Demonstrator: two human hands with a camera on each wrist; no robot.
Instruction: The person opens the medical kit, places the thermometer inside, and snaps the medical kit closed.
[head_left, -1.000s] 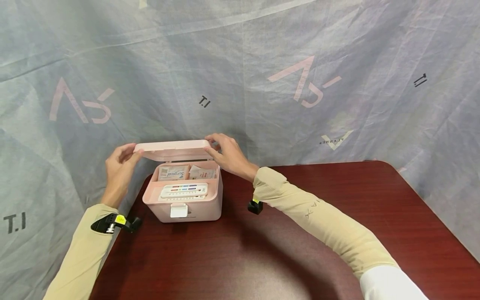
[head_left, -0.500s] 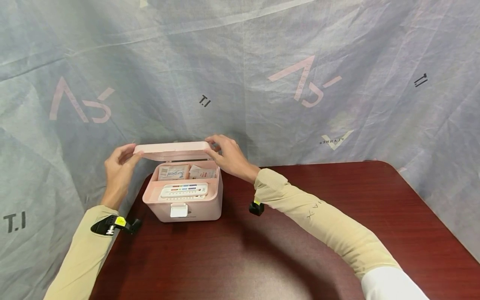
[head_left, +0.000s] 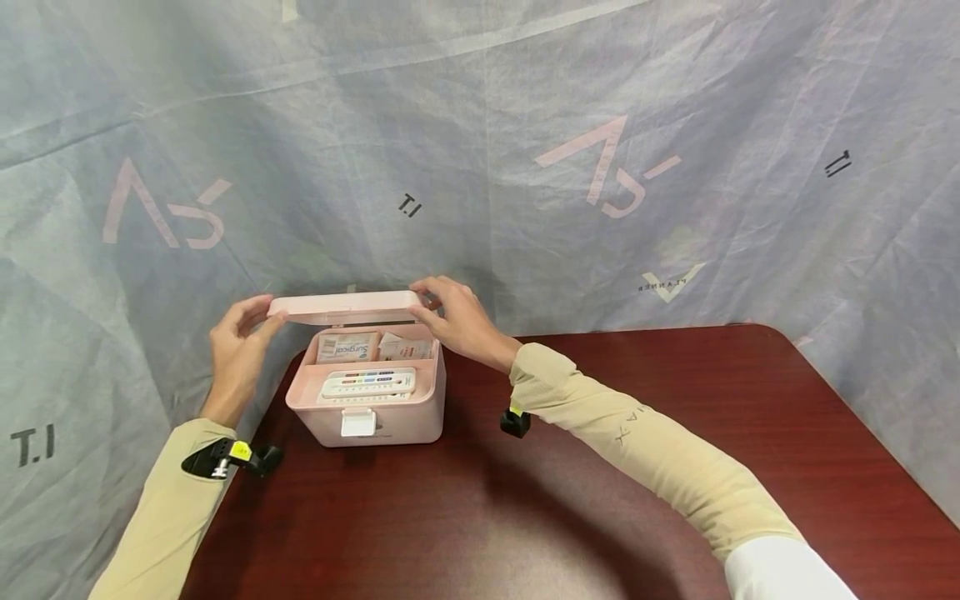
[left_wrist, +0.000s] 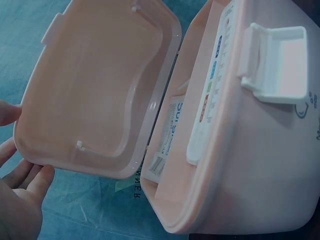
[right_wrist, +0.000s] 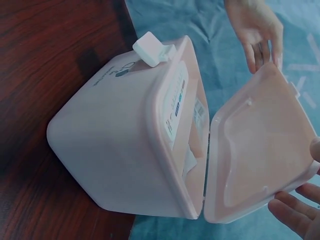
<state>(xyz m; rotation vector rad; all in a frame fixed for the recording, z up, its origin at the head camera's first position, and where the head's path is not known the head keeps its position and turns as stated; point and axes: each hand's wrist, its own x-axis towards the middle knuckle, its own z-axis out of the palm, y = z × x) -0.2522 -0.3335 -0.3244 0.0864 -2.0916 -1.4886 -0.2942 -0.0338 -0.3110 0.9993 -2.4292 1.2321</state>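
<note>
A pale pink first-aid box (head_left: 408, 421) stands at the table's left side, its hinged lid (head_left: 345, 307) raised and tilted above it. My left hand (head_left: 236, 346) holds the lid's left front corner between thumb and fingers. At the right front corner, my right hand (head_left: 459, 317) grips the lid in the same way. The white latch (head_left: 358, 422) sticks out from the box front. White thermometer cards (head_left: 369, 382) with coloured marks lie in the front section. Behind them sit a packet printed "Surgical" (head_left: 345, 347) and another white packet (head_left: 405, 347).
The dark red wooden table (head_left: 600, 467) reaches to the right of the box. A grey printed cloth (head_left: 480, 150) hangs behind the table and along its left side. A black camera mount (head_left: 232, 458) sits on the left forearm.
The lid has come down slightly toward the box, and both hands have lowered with it. The box and its contents stay in place.
</note>
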